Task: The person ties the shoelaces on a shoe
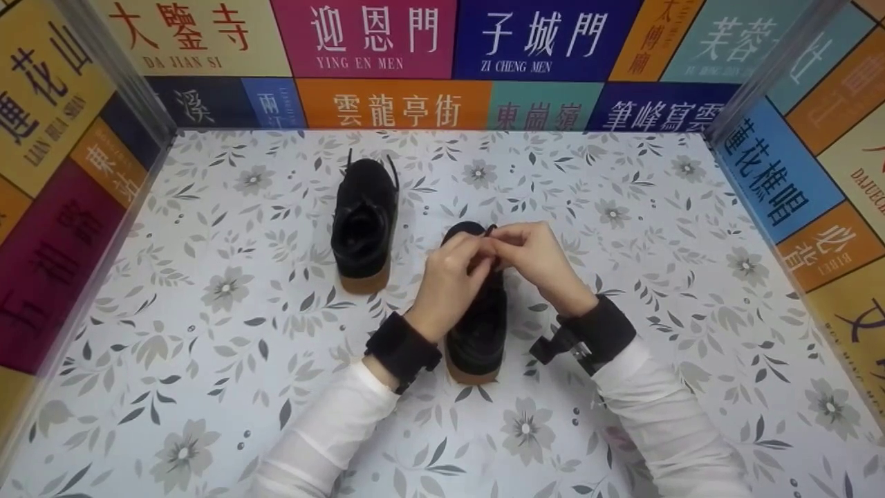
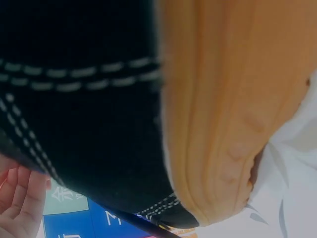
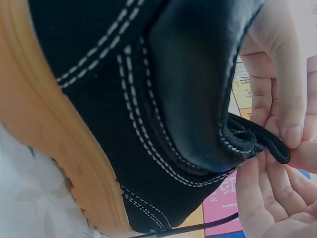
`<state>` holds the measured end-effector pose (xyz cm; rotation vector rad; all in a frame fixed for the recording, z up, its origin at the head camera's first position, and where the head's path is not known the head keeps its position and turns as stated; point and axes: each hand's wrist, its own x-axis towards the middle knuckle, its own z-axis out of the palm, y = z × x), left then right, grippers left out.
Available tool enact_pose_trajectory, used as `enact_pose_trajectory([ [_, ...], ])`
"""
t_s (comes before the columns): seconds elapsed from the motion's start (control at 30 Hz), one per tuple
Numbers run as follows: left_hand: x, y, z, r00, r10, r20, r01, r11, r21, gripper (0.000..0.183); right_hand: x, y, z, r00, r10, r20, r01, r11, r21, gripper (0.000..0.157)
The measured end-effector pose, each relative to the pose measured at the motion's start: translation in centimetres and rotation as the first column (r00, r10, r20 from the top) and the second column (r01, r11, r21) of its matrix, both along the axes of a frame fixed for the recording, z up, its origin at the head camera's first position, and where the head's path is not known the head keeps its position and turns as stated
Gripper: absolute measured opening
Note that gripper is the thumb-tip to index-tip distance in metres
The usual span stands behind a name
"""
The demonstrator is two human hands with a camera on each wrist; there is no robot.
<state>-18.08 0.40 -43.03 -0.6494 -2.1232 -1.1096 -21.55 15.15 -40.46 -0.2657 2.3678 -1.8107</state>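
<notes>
On the flower-patterned table (image 1: 276,373), a black lace-up shoe (image 1: 477,339) with a tan sole stands upright, toe pointing away. Over its front, the left hand (image 1: 453,273) and right hand (image 1: 536,259) meet, each grip narrow, pinching its black shoelace (image 3: 278,150). A matching shoe (image 1: 363,214) stands apart, farther left.

A person's white-sleeved left forearm (image 1: 325,432) and right forearm (image 1: 671,415) are slanting forward and inward. The left hand (image 1: 449,277) is pinching with bent fingers; the right hand (image 1: 543,259), palm facing inward, is pinching close beside it.
</notes>
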Motion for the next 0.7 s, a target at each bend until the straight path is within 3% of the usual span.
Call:
enact_pose_trajectory([
  [0.33,0.22,-0.13,-0.39,1.000,-0.021,-0.005,0.021,1.000,0.017,0.014,0.32,0.17,0.06,1.000,0.009,0.004,-0.009,1.000,-0.024,0.021],
  [0.53,-0.04,-0.10,-0.60,0.997,0.029,0.070,-0.032,0.999,0.043,0.017,0.44,0.09,0.08,1.000,0.021,0.001,-0.021,0.998,-0.051,0.020],
  [0.7,-0.31,-0.29,-0.40,0.983,0.063,0.171,-0.075,0.995,0.069,0.022,0.50,0.05,0.13,0.999,0.035,-0.026,-0.036,0.998,-0.045,0.022],
])
